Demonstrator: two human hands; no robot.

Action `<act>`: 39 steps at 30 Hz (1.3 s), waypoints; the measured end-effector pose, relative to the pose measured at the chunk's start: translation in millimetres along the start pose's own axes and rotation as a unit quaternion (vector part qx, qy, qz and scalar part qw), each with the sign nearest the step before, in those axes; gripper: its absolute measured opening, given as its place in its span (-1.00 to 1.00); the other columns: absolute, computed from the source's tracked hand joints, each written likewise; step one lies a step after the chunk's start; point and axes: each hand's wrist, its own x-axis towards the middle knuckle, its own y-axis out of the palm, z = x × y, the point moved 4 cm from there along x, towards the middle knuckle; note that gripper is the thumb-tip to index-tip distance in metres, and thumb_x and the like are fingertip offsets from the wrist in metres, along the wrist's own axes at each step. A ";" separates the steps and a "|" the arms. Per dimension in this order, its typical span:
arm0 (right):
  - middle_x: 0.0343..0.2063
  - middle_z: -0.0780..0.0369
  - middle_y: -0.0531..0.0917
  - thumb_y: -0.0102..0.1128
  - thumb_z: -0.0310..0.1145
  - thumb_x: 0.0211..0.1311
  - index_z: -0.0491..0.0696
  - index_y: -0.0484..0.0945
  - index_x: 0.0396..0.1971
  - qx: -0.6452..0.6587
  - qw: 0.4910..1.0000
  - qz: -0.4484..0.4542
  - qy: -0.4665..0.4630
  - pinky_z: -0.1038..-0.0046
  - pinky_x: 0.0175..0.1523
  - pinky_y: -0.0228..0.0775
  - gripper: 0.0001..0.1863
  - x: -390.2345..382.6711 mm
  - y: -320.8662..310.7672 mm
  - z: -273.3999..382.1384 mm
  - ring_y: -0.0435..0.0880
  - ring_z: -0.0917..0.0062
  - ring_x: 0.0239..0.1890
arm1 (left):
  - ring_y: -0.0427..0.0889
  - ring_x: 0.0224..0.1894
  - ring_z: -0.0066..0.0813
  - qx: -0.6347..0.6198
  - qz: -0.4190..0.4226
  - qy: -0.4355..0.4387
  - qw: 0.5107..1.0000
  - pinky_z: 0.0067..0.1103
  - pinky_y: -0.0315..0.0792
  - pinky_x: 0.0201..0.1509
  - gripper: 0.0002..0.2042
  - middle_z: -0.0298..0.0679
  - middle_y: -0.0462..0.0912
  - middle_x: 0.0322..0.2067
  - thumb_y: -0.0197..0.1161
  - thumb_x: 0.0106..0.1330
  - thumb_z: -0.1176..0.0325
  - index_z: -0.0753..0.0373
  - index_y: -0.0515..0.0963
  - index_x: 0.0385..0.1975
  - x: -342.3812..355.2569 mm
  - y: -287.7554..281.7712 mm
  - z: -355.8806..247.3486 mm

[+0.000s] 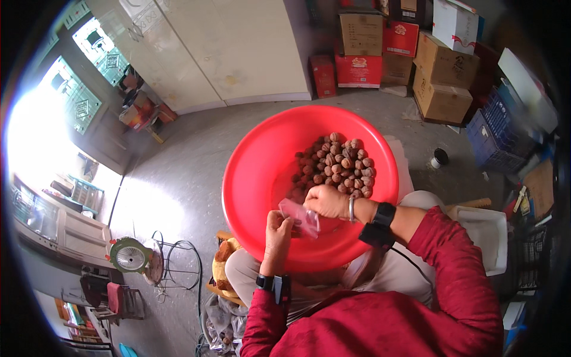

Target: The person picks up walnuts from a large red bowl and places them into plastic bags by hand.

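A wide red basin (250,172) rests at my lap, with a heap of brown walnuts (339,163) against its far right side. Over the near part of the basin, my left hand (277,235) pinches one edge of a small clear plastic bag (302,219). The fingers of my right hand (328,202) are closed at the bag's other side, close to the nearest walnuts. Between the two hands the bag is held up, crumpled and see-through. Whether anything lies inside it I cannot tell.
Left of me a green round fan (130,254) stands near a dark cable (199,279). Stacked cartons (443,98) and a blue crate (493,134) line the far right. A white tub (485,235) is at my right, and a plastic bag (223,324) lies low on my left.
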 end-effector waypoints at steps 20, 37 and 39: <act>-0.50 0.10 0.68 0.16 -0.32 0.07 -0.08 0.61 -0.45 -0.288 0.957 -0.020 -0.038 0.28 -0.22 0.49 -0.85 26.5 -31.2 -23.6 0.68 0.27 -0.36 | 0.35 -0.74 -0.67 0.051 -0.098 0.005 0.994 -0.66 0.30 -0.78 -0.94 -0.33 0.44 -0.65 0.13 0.35 0.46 0.28 0.47 -0.26 4.8 -9.0 -1.3; 0.01 0.10 0.50 0.12 -0.51 0.08 -0.04 0.55 -0.08 -0.564 0.806 0.177 -0.027 0.20 0.09 0.42 -0.66 19.6 -1.1 -68.4 0.55 0.19 0.05 | 0.37 -0.73 -0.69 0.063 -0.103 -0.016 0.993 -0.67 0.31 -0.78 -0.91 -0.38 0.45 -0.64 0.14 0.33 0.45 0.26 0.51 -0.23 5.1 -10.7 3.5; -0.01 0.09 0.50 0.11 -0.50 0.09 -0.05 0.55 -0.11 -0.562 0.807 0.182 -0.022 0.20 0.08 0.42 -0.69 18.5 -0.5 -74.0 0.56 0.20 0.04 | 0.37 -0.73 -0.69 0.062 -0.099 -0.026 0.993 -0.67 0.31 -0.78 -0.90 -0.38 0.45 -0.64 0.15 0.33 0.44 0.26 0.52 -0.22 4.8 -10.7 4.5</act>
